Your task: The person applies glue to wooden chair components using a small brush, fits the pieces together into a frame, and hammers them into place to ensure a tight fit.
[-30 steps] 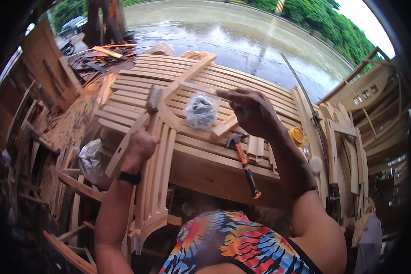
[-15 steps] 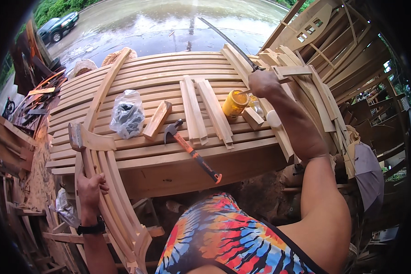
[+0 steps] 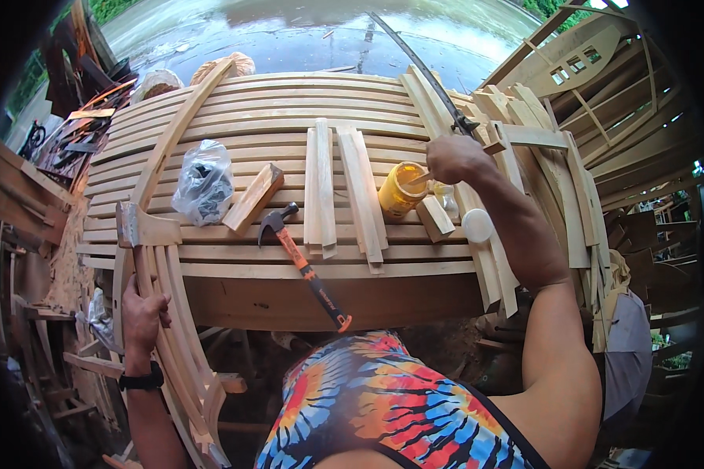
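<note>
My right hand [image 3: 461,160] is closed round a small flat wooden stick [image 3: 420,179] whose lower end dips into the mouth of an open yellow jar [image 3: 399,199]. Yellow paste smears the inside of the jar. On the left, my left hand [image 3: 145,316] wraps its fingers round one edge of a slatted wooden chair back [image 3: 181,316], which leans against the near side of the slatted bench. Its curved top rail [image 3: 158,230] rises above the bench edge. A round white lid [image 3: 477,226] lies right of the jar, and a short wood block [image 3: 435,219] sits beside it.
A claw hammer [image 3: 305,266] with an orange and black handle overhangs the front edge of the slatted bench [image 3: 274,271]. Loose wood strips [image 3: 360,187], another block [image 3: 256,198] and a clear plastic bag [image 3: 204,184] lie on top. A long bar clamp [image 3: 422,66] extends beyond my right hand.
My right hand has brought the stick lower, into the jar's mouth. My left hand keeps its hold on the chair back. The whole view has shifted slightly.
</note>
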A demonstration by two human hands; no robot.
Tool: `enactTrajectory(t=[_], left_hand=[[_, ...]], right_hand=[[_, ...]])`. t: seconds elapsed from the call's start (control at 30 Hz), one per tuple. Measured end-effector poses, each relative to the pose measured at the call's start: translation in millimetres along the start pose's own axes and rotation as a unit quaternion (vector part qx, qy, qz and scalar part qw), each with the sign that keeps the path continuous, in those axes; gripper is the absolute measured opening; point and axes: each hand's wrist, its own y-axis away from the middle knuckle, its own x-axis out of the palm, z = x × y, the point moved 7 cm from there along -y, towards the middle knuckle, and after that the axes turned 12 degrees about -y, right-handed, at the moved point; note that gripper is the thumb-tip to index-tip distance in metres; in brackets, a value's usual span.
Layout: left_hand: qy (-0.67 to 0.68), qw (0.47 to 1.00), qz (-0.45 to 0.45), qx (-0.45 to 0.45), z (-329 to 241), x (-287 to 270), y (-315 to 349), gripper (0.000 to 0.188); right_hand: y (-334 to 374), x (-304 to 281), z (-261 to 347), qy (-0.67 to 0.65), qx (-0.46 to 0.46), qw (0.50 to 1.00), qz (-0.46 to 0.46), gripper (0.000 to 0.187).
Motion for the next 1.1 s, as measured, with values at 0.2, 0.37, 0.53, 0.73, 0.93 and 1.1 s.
enactTrajectory(t=[0.2, 0.37, 0.53, 0.73, 0.93, 1.1], left_hand=[[-0.069, 0.995, 0.001, -0.069, 34.7, -17.6, 16.6, 0.028], [0.073, 0.988, 0.022, -0.135, 80.2, -37.5, 47.9, 0.024], [-0.057, 0.987, -0.063, -0.135, 89.8, -64.4, 21.0, 0.016], [-0.293, 0.937, -0.154, -0.112, 98.2, -100.9, 37.2, 0.039], [-0.594, 0.738, -0.265, -0.18, 52.5, -84.0, 60.2, 0.047], [-0.51, 0.774, -0.217, -0.306, 49.0, -83.0, 62.4, 0.044]], right_hand=[[14.9, -13.0, -53.1, -0.111, -0.049, 0.991, -0.059, 0.033], [13.8, 7.0, -95.3, -0.3, -0.064, 0.952, -0.018, 0.029], [23.2, 56.2, -139.8, -0.446, -0.047, 0.891, -0.065, 0.039], [45.4, 75.8, -132.1, -0.523, -0.053, 0.847, -0.081, 0.037], [41.9, 87.2, -126.9, -0.583, -0.074, 0.8, -0.119, 0.038], [30.2, 93.7, -130.2, -0.595, -0.089, 0.788, -0.13, 0.041]])
